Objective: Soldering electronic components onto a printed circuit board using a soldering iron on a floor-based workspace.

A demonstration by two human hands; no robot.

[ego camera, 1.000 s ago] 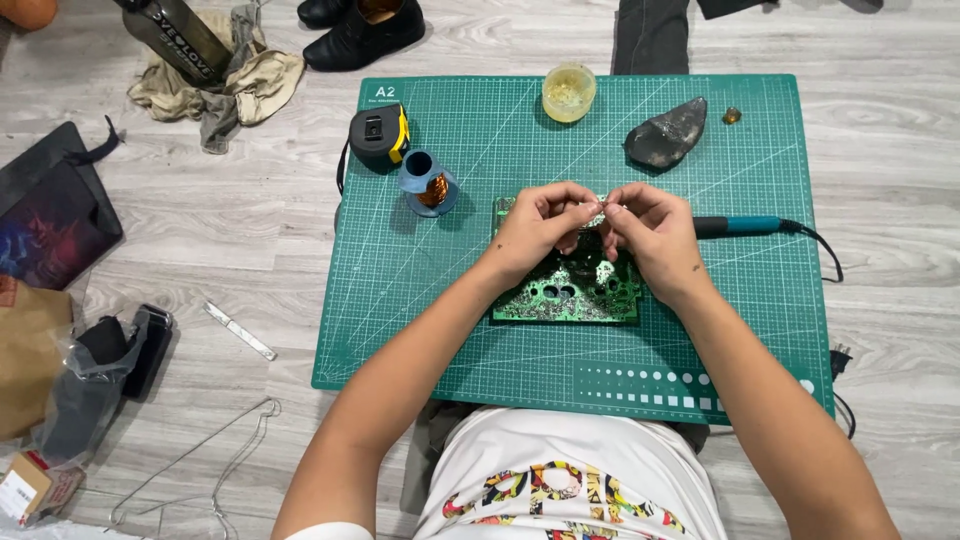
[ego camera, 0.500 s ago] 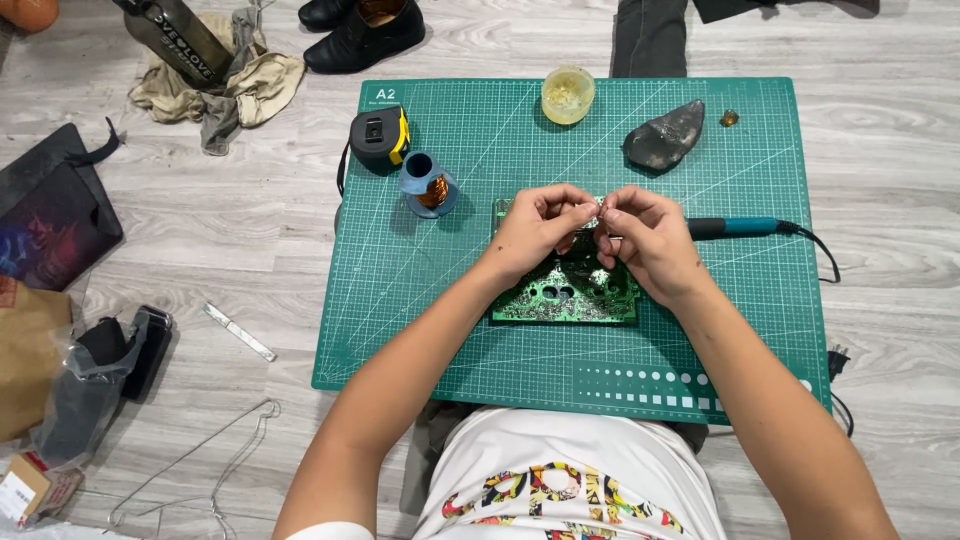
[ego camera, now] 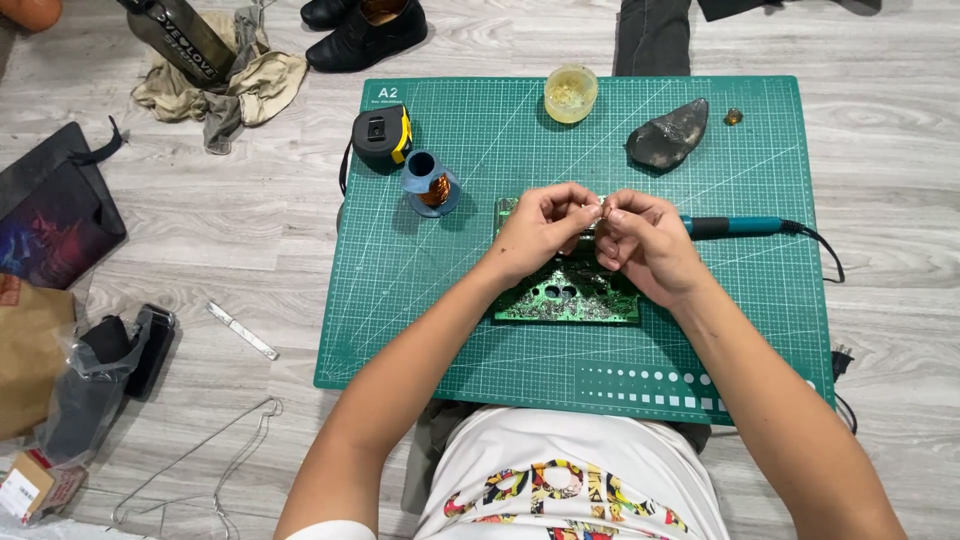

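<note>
Hands, left hand (ego camera: 540, 228) and right hand (ego camera: 645, 240), pinch together on something small above the green circuit board (ego camera: 565, 298); best kept low and steady there.

Bright even indoor light, soft short shadows, sharp focus throughout, slight wide-angle bending at edges

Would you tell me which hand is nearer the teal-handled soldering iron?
Right. The right hand lies beside the soldering iron; the left hand is farther off, beyond it.

Tape measure (ego camera: 381, 136), shoes (ego camera: 366, 27), wire hanger (ego camera: 200, 465)
</note>
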